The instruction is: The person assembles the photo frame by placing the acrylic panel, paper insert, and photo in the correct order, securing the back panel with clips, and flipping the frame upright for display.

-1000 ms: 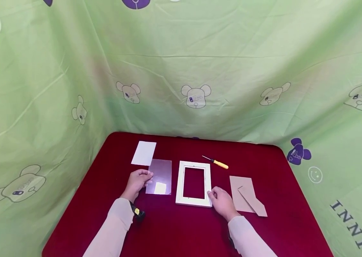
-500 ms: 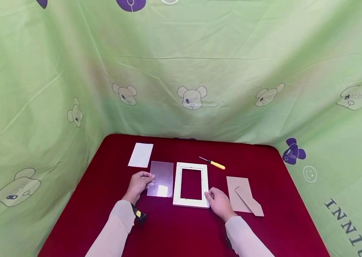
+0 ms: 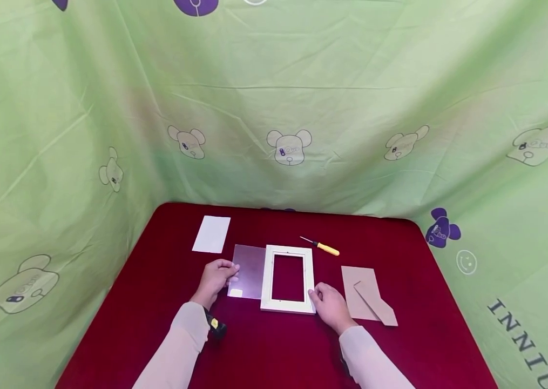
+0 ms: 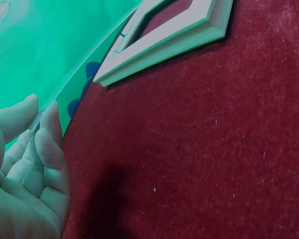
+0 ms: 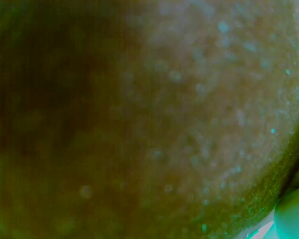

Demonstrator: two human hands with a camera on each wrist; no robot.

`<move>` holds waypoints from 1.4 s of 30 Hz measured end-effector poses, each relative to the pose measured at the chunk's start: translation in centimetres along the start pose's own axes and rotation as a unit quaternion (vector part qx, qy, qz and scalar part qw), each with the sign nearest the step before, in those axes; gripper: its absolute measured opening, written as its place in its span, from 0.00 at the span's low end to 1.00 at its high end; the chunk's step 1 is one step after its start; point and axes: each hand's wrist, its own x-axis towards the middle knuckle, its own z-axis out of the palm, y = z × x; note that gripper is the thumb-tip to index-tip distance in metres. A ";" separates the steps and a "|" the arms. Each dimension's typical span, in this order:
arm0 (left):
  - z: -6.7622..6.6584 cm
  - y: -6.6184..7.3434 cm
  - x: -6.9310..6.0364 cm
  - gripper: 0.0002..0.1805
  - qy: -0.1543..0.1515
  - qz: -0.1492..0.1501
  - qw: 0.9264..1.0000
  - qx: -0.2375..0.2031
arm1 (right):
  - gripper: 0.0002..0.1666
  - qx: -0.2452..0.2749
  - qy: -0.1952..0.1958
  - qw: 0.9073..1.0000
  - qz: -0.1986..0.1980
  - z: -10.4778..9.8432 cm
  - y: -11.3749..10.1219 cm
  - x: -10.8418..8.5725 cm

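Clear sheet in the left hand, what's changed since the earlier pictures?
The left hand moved the clear sheet rightward, closing the visible gap to the white frame. Nothing was newly grasped or released. The right hand stayed at the frame's edge; the white card, screwdriver and brown backing stayed put.

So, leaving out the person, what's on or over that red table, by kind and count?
Sheets (white rectangular sheet, clear rectangular sheet): 2
Pale rectangular wooden frame: 1
Brown rectangular board with angled leg: 1
Yellow-handled screwdriver: 1
Total: 5
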 end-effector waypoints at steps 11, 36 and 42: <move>1.1 -0.1 0.0 0.11 -0.017 0.004 1.000 -0.006 | 0.16 -0.006 -0.004 1.000 0.007 0.1 0.0 0.1; 4.0 0.0 0.4 0.12 -0.041 -0.004 0.999 -0.001 | 0.16 -0.008 -0.007 1.000 0.011 0.0 0.3 0.1; 4.3 0.1 0.5 0.13 -0.041 -0.004 0.999 -0.007 | 0.16 -0.007 -0.009 1.000 0.011 0.1 0.2 0.1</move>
